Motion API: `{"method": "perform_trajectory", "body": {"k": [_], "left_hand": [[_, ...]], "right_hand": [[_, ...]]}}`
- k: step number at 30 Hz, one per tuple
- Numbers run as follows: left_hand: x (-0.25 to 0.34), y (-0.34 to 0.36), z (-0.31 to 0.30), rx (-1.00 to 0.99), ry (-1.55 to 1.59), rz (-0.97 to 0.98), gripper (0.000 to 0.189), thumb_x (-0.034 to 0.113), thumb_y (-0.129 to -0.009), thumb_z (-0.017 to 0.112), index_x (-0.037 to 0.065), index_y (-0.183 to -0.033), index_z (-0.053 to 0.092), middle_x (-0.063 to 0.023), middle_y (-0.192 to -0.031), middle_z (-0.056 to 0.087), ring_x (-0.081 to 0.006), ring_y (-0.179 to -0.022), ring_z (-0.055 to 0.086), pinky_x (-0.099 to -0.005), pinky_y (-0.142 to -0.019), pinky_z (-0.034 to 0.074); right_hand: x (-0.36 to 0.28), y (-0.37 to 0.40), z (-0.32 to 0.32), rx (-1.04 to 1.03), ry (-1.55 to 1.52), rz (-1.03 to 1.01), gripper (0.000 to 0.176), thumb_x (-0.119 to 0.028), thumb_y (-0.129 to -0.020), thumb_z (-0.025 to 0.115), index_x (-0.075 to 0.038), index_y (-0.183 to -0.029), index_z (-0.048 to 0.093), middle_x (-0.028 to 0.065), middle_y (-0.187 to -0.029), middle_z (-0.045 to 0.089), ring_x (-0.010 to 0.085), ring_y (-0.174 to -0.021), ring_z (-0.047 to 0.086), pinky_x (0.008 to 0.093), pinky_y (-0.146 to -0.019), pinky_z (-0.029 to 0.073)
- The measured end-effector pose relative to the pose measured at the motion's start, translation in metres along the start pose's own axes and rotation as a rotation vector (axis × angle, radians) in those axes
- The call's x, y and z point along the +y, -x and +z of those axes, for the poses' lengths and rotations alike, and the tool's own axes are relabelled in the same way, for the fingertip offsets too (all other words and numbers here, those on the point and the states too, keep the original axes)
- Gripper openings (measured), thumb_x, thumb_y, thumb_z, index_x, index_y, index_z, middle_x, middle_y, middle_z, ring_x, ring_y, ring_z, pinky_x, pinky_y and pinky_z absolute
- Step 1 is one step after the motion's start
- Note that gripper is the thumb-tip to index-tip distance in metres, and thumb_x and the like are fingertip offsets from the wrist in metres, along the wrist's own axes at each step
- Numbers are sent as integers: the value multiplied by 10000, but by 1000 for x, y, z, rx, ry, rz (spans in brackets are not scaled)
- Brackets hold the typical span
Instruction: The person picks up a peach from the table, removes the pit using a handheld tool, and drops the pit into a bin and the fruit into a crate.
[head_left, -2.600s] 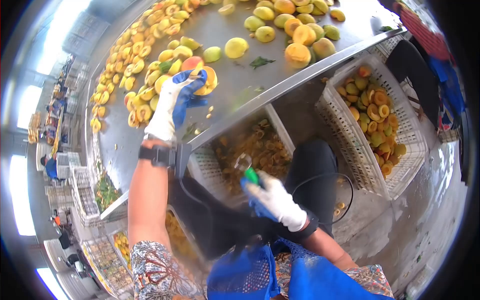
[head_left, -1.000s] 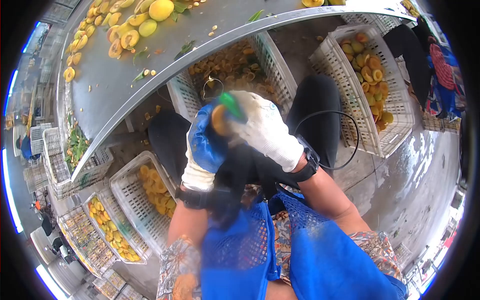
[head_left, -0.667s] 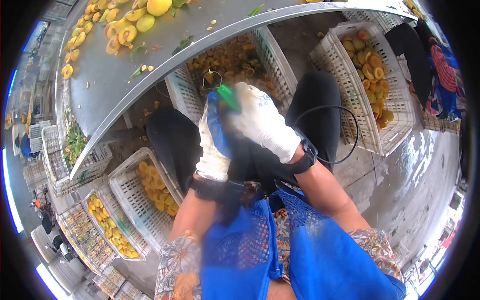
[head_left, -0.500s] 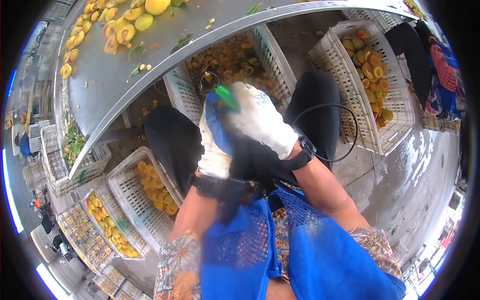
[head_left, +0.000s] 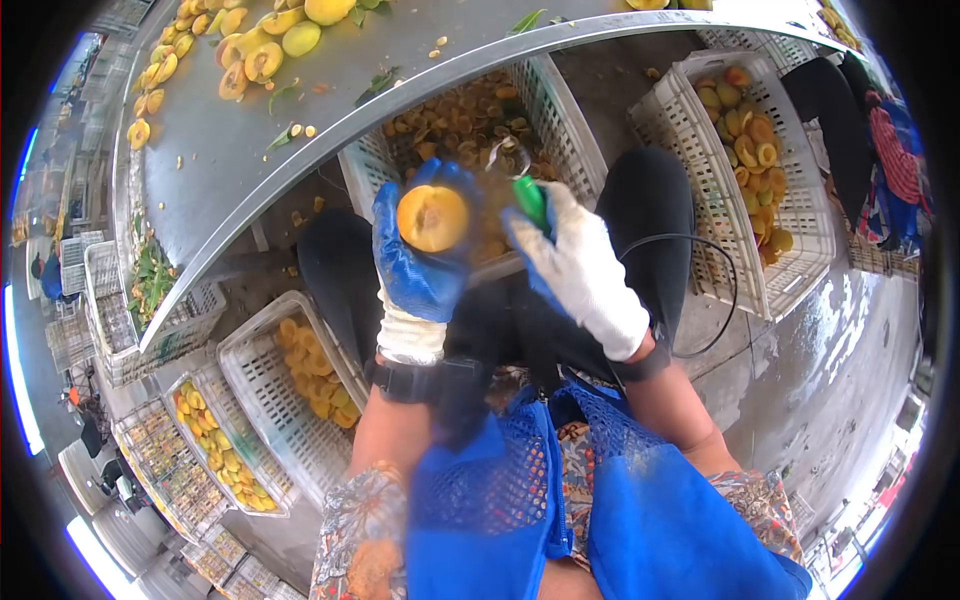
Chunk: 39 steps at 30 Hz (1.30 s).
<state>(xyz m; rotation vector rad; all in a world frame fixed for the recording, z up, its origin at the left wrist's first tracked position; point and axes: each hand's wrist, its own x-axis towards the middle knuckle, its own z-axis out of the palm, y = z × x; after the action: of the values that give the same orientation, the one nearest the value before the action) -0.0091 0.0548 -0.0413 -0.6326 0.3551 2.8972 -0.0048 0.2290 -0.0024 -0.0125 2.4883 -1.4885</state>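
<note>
My left hand [head_left: 415, 265], in a blue-palmed white glove, holds a yellow-orange peach half [head_left: 432, 217] with its cut face turned up toward me. My right hand [head_left: 582, 278], also gloved, grips a green-handled pitting tool [head_left: 526, 194] whose metal loop end sits just right of the fruit. Both hands hover over my lap, above a white crate of pits and scraps [head_left: 558, 120] that stands under the table edge.
A metal table [head_left: 230, 170] with peaches and halves [head_left: 250, 60] curves across the top left. White crates of halved peaches stand at the right [head_left: 800, 250] and lower left [head_left: 265, 400]. A blue mesh apron [head_left: 560, 520] covers my lap. Another person [head_left: 890, 150] is at the far right.
My left hand carried a peach from the table down to my lap. The hands were pressed together working it; now they have parted and the fruit's cut face shows.
</note>
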Motion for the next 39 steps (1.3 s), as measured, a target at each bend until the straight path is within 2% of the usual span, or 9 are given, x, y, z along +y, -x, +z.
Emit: {"method": "perform_trajectory", "body": {"k": [11,16,19,25,26,29,31,34,39], "left_hand": [[-2,5,7,-78,-197,139,508,335,-989,482,-38,-1332,501,-179,-1292,593,-323,-1234,542,-490,-1137,346],[-4,14,14,-117,-323,161,527,346,-987,476,-41,-1344,498,-197,-1295,587,-339,-1239,541,-502,-1123,364],[2,16,5,-181,-362,114,524,378,-987,477,-42,-1294,542,-202,-1253,607,-347,-1193,572,-503,-1089,405],[2,17,6,9,-489,194,516,427,-1010,457,-43,-1155,613,-181,-1004,678,-287,-970,659,-396,-848,558],[7,14,-2,26,-538,154,524,464,-977,522,-15,-1168,613,-178,-1108,665,-326,-1075,630,-466,-963,517],[-1,5,-13,60,-525,318,492,435,-991,515,-19,-1159,607,-179,-1065,666,-302,-998,651,-417,-872,546],[-3,8,-10,-20,-533,358,463,415,-993,516,-7,-1162,608,-177,-1084,663,-306,-1003,649,-426,-884,542],[11,6,-13,-66,-335,58,462,418,-982,526,15,-1188,619,-170,-1136,664,-321,-1068,634,-465,-991,494],[0,8,-2,-2,-334,105,503,454,-984,504,4,-1179,619,-173,-1112,671,-318,-1053,641,-456,-986,497]], "right_hand": [[-18,14,17,-199,10,-149,286,-238,-903,649,16,-976,542,242,-727,629,423,-687,640,476,-595,489],[-3,18,35,-131,51,-201,290,-237,-904,644,24,-972,540,243,-727,629,427,-691,639,487,-599,487],[3,18,41,-143,58,-219,298,-239,-902,647,29,-974,538,244,-727,628,426,-696,639,489,-600,486],[-17,21,28,-335,-28,-55,290,-232,-906,629,39,-957,538,254,-761,640,435,-733,640,503,-622,488],[-21,20,23,-388,-22,-2,289,-233,-908,624,40,-952,538,256,-766,642,439,-740,640,507,-627,488],[3,38,40,-395,-33,-187,289,-253,-915,618,25,-932,539,241,-730,642,421,-690,646,487,-603,491],[-5,35,34,-382,-14,-64,309,-278,-914,627,17,-940,542,233,-709,636,408,-663,646,459,-587,493],[-36,23,6,-476,-151,260,318,-279,-919,623,26,-940,535,247,-733,637,434,-695,640,469,-598,492],[-14,18,24,-294,-13,-43,297,-260,-916,626,21,-932,530,248,-726,629,437,-688,636,484,-592,489]]}}
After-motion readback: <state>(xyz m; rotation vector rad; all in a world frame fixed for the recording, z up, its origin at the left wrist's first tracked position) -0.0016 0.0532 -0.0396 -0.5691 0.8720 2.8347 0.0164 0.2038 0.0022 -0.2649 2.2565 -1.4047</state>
